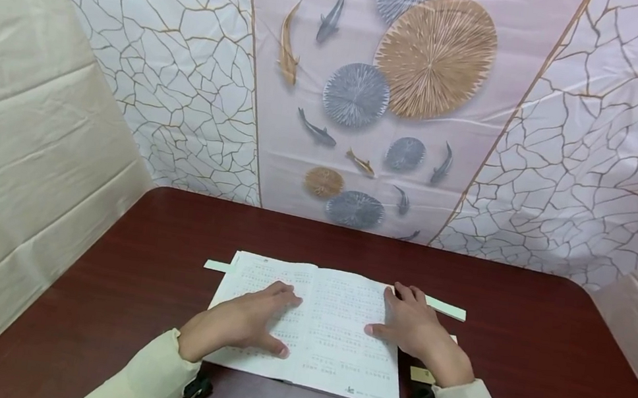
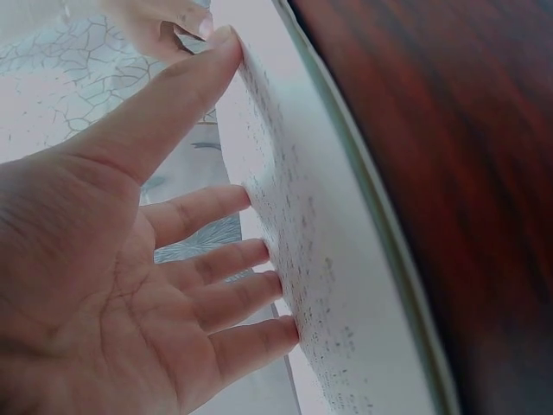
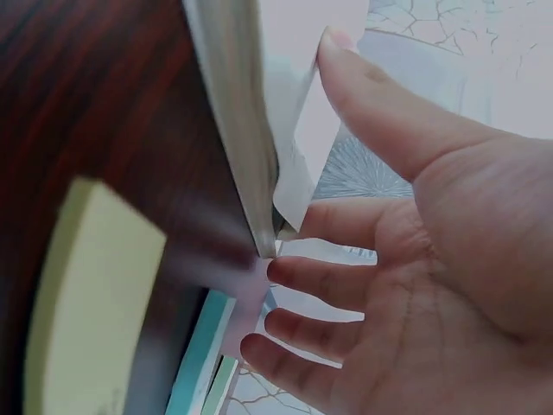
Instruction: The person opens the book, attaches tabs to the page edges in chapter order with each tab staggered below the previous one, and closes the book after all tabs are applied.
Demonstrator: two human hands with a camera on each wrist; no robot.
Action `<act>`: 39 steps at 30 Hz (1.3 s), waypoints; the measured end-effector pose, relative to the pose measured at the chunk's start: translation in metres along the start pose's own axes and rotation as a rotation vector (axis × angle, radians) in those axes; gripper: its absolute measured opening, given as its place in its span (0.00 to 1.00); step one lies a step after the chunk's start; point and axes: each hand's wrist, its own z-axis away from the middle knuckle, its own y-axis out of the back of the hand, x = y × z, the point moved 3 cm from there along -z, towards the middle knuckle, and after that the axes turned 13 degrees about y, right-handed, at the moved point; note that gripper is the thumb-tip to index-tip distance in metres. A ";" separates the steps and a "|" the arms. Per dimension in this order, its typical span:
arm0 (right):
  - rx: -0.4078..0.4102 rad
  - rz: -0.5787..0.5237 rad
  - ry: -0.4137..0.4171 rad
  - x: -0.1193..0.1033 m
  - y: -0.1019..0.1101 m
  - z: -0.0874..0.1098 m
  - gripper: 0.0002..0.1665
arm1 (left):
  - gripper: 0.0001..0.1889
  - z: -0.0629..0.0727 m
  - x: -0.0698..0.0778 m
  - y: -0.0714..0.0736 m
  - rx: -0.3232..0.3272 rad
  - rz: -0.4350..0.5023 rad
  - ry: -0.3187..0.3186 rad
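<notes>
An open book with printed pages lies on the dark red-brown table. My left hand rests on its left page, thumb spread away from the fingers. In the left wrist view the left fingertips touch the printed paper. At the upper right of the book is my right hand, its thumb on the right page and its index finger at the outer edge. The right wrist view shows a page raised a little from the stack there, between the spread thumb and index finger. The other right fingers extend past the edge.
Pale green strips stick out beyond the book's left and right sides. A yellow pad and a teal pad lie right of the book. Behind the table hangs a patterned cloth.
</notes>
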 end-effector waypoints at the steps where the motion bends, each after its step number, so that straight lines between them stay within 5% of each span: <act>1: 0.009 0.001 0.002 -0.001 0.001 0.000 0.53 | 0.44 0.000 0.000 0.000 -0.002 0.007 0.000; 7: 0.085 -0.060 0.002 -0.003 0.006 0.002 0.50 | 0.43 0.002 0.000 0.001 -0.006 0.024 -0.004; 14: 0.174 -0.399 -0.063 0.000 0.014 0.013 0.54 | 0.43 0.003 0.001 -0.001 0.001 -0.001 -0.023; 19: 0.285 -0.611 -0.019 -0.007 0.028 0.021 0.55 | 0.40 0.000 -0.002 0.003 0.015 0.011 -0.025; 24: 0.380 -0.986 0.077 -0.022 0.032 0.023 0.40 | 0.29 -0.007 -0.006 0.015 0.155 0.172 0.012; 28: 0.341 -1.252 0.148 -0.035 0.018 0.018 0.32 | 0.24 -0.007 -0.004 0.027 0.289 0.337 0.031; 33: 0.274 -1.156 0.238 -0.057 -0.001 0.012 0.32 | 0.23 0.000 0.002 0.039 0.309 0.499 -0.022; 39: 0.241 -0.780 0.346 -0.084 -0.018 0.006 0.22 | 0.35 0.016 0.005 0.062 0.420 0.333 -0.099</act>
